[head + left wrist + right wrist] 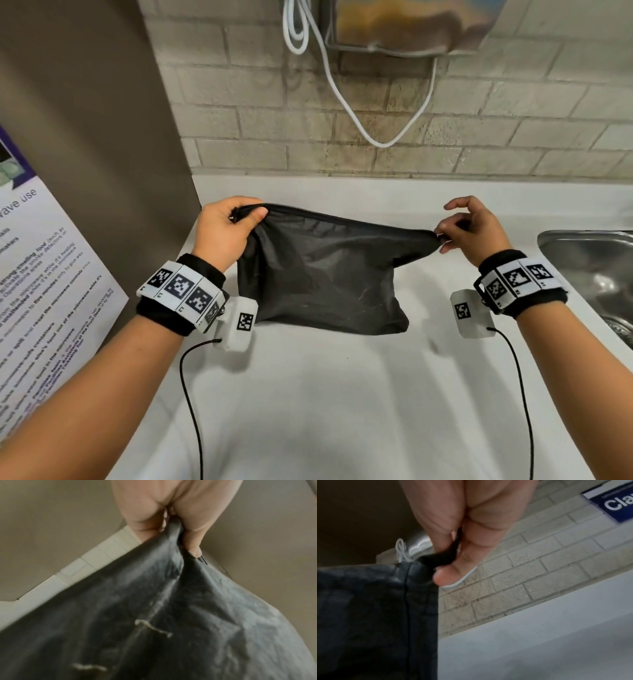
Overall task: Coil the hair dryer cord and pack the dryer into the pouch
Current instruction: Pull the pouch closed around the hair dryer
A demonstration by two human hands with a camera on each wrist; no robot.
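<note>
Nearest, the white tabletop [308,394] lies bare in front of the person; above it, 2 hands hold the black pouch [322,270] stretched between them, its lower edge resting on or just above the tabletop. The left hand [224,229] grips the left top corner, fingers curled round the bunched fabric; the right hand [474,228] pinches a small black tab at the right corner between thumb and forefinger, the other fingers loosely spread. The pouch looks thin, soft and light, sagging where unsupported; take hold at the zip corners. The dryer itself is not visible; whether it is inside cannot be told. Farther back, a white cord [342,92] hangs on the brick wall [513,113].

Only the left wrist view shows pale threads on the fabric; only the right wrist view shows the tab pinch closely.
</note>
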